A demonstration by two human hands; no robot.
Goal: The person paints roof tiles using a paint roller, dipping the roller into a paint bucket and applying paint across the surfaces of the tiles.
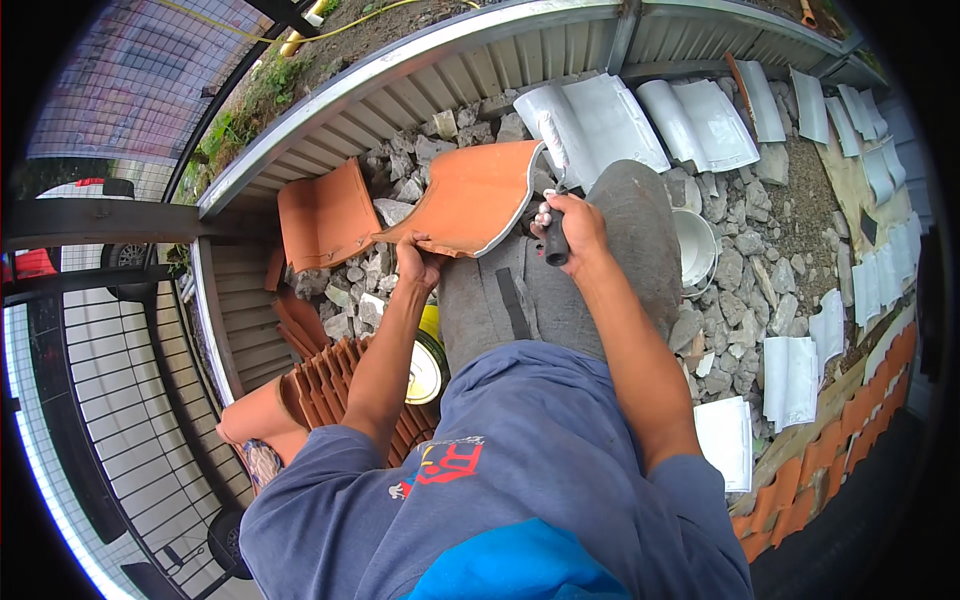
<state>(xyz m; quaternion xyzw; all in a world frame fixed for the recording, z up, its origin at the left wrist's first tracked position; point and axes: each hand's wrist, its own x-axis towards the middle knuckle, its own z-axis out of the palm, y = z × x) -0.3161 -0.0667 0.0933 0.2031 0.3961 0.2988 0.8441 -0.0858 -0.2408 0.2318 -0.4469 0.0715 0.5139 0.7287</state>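
Observation:
My left hand (416, 264) grips the near edge of a curved orange roof tile (465, 195), its fingers closed around the rim. White paint lines the tile's right edge, while its broad upper face is still orange. In my right hand (580, 232) is a paint roller (556, 245), held by its black handle, with white smears on the fingers. The roller's whitish head points away from me, beside the tile's right end and near a white-painted tile (595, 130). Another bare orange tile (325, 212) lies to the left on the rubble.
Broken concrete rubble (735, 300) covers the ground. A white bucket (693, 245) stands right of my leg, a yellow-sided can (428, 365) on the left. Stacked orange tiles (335, 385) sit lower left. More white tiles (790, 380) lie right. A metal fence (450, 80) curves behind.

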